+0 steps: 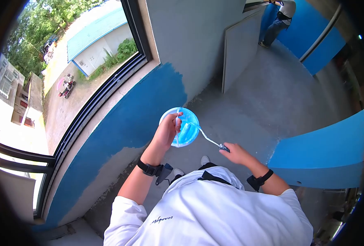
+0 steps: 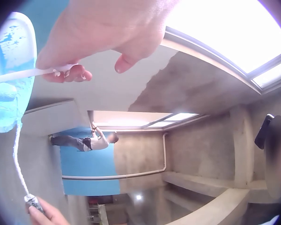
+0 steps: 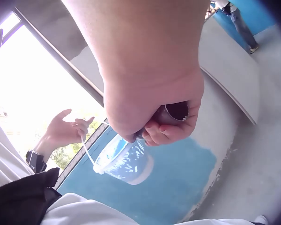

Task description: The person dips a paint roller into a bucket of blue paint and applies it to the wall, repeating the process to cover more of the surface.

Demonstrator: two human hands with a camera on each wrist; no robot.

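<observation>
My left hand (image 1: 164, 133) holds a white plastic bucket (image 3: 131, 172) by its thin bail handle (image 3: 88, 152), fingers hooked under it; thumb and index finger stand apart in the right wrist view. The bucket hangs in front of my body, with light blue paint inside and on its walls. My right hand (image 1: 237, 154) grips the dark handle (image 1: 224, 148) of a paint roller. Its paint-coated wire frame (image 1: 209, 139) runs over the bucket's rim, and the roller's cover (image 1: 184, 132) lies inside, blue with paint.
Left, a window (image 1: 104, 88) sits above a wall partly painted blue (image 1: 120, 119). A grey board (image 1: 241, 51) leans against the wall ahead. Another person (image 1: 280, 20) stands farther back by blue panels. A low blue wall (image 1: 325, 143) curves in at right, above the grey floor (image 1: 255, 110).
</observation>
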